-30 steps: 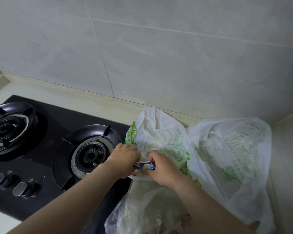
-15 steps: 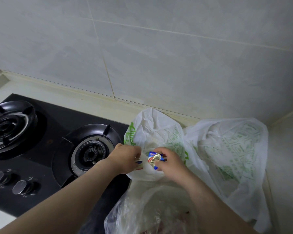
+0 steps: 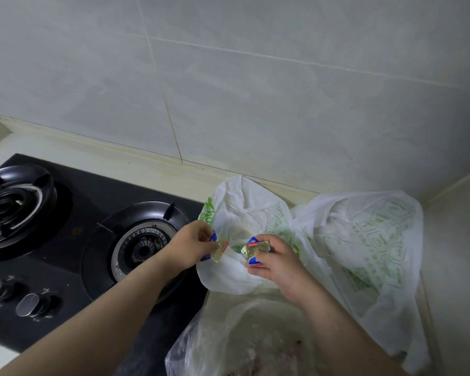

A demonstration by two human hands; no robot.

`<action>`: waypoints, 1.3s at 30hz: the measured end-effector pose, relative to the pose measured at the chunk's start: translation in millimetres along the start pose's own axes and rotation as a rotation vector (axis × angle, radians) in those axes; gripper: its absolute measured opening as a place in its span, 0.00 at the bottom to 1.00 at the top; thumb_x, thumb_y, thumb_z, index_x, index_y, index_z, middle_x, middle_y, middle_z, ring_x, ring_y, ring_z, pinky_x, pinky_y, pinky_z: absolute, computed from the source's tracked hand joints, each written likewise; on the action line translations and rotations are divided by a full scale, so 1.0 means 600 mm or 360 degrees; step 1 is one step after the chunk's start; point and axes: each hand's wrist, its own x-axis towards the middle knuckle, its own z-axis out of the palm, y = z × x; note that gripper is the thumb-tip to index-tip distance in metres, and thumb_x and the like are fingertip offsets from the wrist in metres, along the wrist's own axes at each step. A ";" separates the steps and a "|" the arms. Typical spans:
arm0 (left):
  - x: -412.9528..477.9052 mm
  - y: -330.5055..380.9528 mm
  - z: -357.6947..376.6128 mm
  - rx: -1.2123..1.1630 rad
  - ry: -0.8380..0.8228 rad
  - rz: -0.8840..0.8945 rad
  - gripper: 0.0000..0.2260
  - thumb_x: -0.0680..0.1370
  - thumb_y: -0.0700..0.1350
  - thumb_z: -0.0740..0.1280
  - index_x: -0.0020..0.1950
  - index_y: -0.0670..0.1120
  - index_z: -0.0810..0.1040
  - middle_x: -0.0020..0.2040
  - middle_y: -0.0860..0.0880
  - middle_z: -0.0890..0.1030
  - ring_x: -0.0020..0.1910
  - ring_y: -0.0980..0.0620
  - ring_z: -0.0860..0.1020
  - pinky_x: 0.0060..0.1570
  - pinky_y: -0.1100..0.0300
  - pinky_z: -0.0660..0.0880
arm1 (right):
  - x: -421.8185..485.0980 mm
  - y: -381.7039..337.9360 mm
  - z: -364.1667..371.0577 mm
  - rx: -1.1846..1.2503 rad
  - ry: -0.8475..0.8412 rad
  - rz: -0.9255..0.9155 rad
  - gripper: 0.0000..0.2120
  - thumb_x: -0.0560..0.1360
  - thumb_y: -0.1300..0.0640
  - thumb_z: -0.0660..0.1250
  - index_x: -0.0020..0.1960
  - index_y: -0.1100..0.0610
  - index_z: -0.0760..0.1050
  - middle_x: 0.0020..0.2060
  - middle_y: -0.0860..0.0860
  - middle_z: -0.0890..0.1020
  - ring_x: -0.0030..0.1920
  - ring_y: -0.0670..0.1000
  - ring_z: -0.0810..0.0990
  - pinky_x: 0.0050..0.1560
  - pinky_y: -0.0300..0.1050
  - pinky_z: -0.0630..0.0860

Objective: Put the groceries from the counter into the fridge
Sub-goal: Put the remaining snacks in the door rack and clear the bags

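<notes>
Gripping packets [image 3: 255, 246] — left hand [image 3: 189, 246], right hand [image 3: 278, 265].

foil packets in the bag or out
Out: left hand pinches one foil packet, right hand holds a second packet, both over the white bag.

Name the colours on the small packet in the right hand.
The packet in the right hand is gold foil with blue corners; head view.
</notes>
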 end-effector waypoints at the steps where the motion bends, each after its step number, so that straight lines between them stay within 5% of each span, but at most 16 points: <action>1: -0.002 0.002 -0.001 -0.0118 0.0003 -0.0038 0.07 0.74 0.38 0.73 0.47 0.40 0.76 0.37 0.47 0.78 0.33 0.56 0.76 0.35 0.66 0.74 | -0.002 -0.002 0.001 0.0022 0.0006 -0.0006 0.13 0.77 0.69 0.63 0.55 0.55 0.77 0.54 0.60 0.79 0.48 0.59 0.85 0.45 0.47 0.82; 6: -0.013 0.008 -0.010 -0.0486 -0.0080 -0.0150 0.05 0.78 0.37 0.67 0.52 0.39 0.75 0.48 0.40 0.82 0.46 0.47 0.81 0.57 0.44 0.76 | -0.011 -0.011 0.013 0.0067 0.0020 -0.0068 0.12 0.76 0.68 0.64 0.46 0.53 0.82 0.45 0.59 0.81 0.39 0.53 0.78 0.34 0.43 0.74; 12: -0.039 0.024 -0.018 -0.0807 -0.0189 -0.0184 0.06 0.81 0.35 0.61 0.53 0.41 0.77 0.45 0.47 0.82 0.41 0.54 0.82 0.46 0.55 0.75 | -0.031 -0.028 0.028 0.0164 0.0008 -0.0100 0.16 0.75 0.69 0.63 0.41 0.51 0.82 0.43 0.57 0.83 0.38 0.56 0.76 0.33 0.42 0.68; 17: -0.062 0.030 -0.033 -0.0875 -0.0145 -0.0141 0.11 0.81 0.35 0.61 0.57 0.47 0.78 0.49 0.45 0.83 0.46 0.49 0.82 0.48 0.50 0.76 | -0.054 -0.044 0.042 0.0101 0.0052 -0.0181 0.10 0.74 0.69 0.64 0.50 0.55 0.77 0.44 0.59 0.83 0.33 0.55 0.76 0.32 0.43 0.72; 24: -0.103 0.036 -0.055 -0.0958 -0.0099 -0.0037 0.07 0.80 0.33 0.62 0.55 0.43 0.76 0.46 0.45 0.83 0.43 0.47 0.80 0.42 0.54 0.75 | -0.100 -0.057 0.076 0.0011 0.0093 -0.0234 0.08 0.63 0.59 0.70 0.38 0.55 0.71 0.38 0.58 0.81 0.35 0.57 0.78 0.32 0.44 0.71; 32: -0.166 0.035 -0.092 -0.0889 -0.0070 0.0113 0.04 0.80 0.34 0.63 0.46 0.39 0.75 0.38 0.43 0.80 0.31 0.52 0.78 0.27 0.65 0.73 | -0.160 -0.068 0.126 -0.0041 0.0078 -0.0371 0.06 0.76 0.68 0.68 0.50 0.59 0.76 0.39 0.54 0.83 0.37 0.53 0.78 0.35 0.43 0.75; 39: -0.226 0.016 -0.142 -0.0915 -0.0047 0.0159 0.12 0.81 0.36 0.61 0.46 0.43 0.84 0.43 0.38 0.84 0.42 0.41 0.78 0.50 0.47 0.75 | -0.202 -0.069 0.181 -0.0015 0.0050 -0.0419 0.06 0.77 0.67 0.66 0.50 0.59 0.79 0.39 0.55 0.83 0.38 0.53 0.77 0.36 0.42 0.75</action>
